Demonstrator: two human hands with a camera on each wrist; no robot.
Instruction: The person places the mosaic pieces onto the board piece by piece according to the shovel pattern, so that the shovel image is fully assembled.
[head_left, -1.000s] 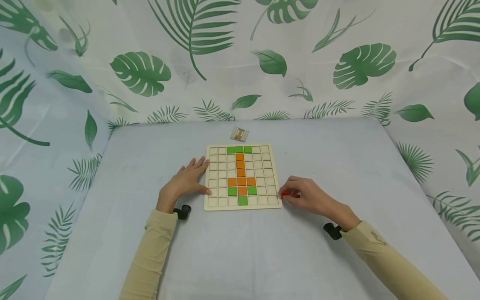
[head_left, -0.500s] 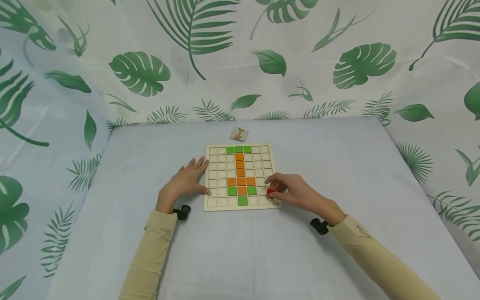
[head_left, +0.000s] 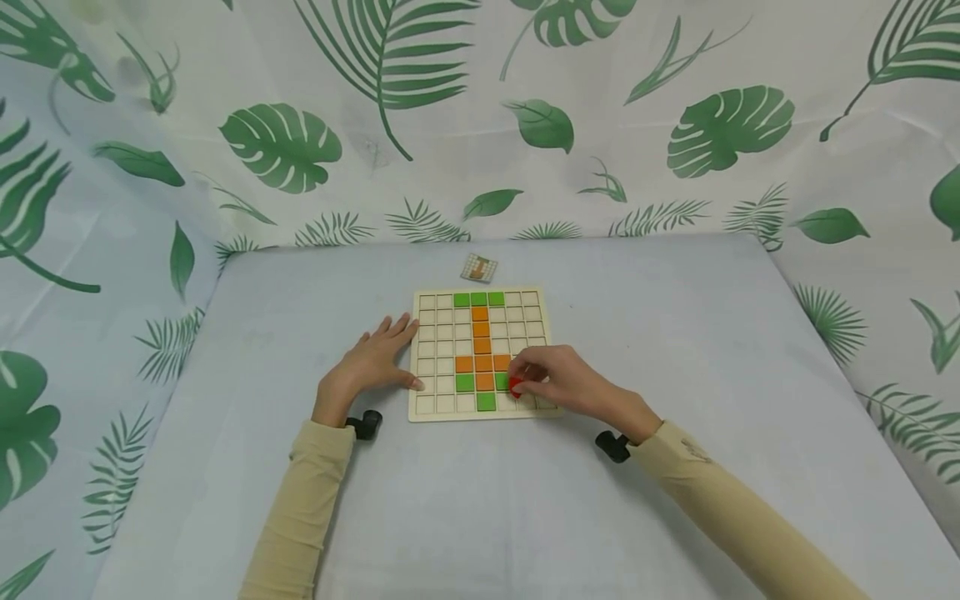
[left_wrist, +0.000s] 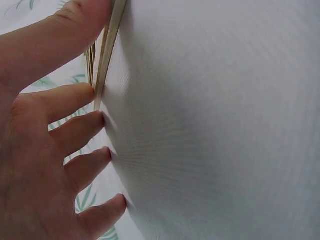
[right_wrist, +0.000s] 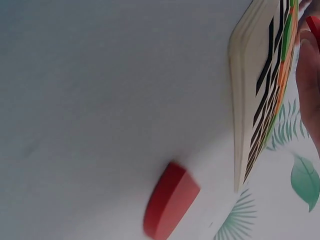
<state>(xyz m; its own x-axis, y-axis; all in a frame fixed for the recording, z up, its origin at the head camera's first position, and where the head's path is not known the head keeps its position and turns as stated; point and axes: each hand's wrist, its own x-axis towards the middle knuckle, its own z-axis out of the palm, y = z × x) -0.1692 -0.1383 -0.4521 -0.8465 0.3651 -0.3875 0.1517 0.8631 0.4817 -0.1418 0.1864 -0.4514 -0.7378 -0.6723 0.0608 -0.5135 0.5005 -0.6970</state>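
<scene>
A square wooden grid board (head_left: 444,404) lies on the table, with orange tiles (head_left: 482,345) and green tiles (head_left: 486,402) set in its cells. My left hand (head_left: 371,358) rests at the board's left edge, thumb on the rim and fingers spread out. In the left wrist view that thumb lies against the board edge (left_wrist: 107,55). My right hand (head_left: 566,379) pinches a small red piece (head_left: 515,387) over the lower right of the board, beside a green tile. Its fingertips partly cover the piece. The right wrist view shows another red block (right_wrist: 172,202) lying on the table.
A small pattern card (head_left: 478,267) lies just behind the board. The pale table (head_left: 450,508) is backed by a white cloth with green leaf prints (head_left: 543,125). Each wrist carries a small black camera (head_left: 613,447).
My right hand has moved left with the red piece, from beside the board's right edge to above its cells near a green tile. The left hand has stayed put.
</scene>
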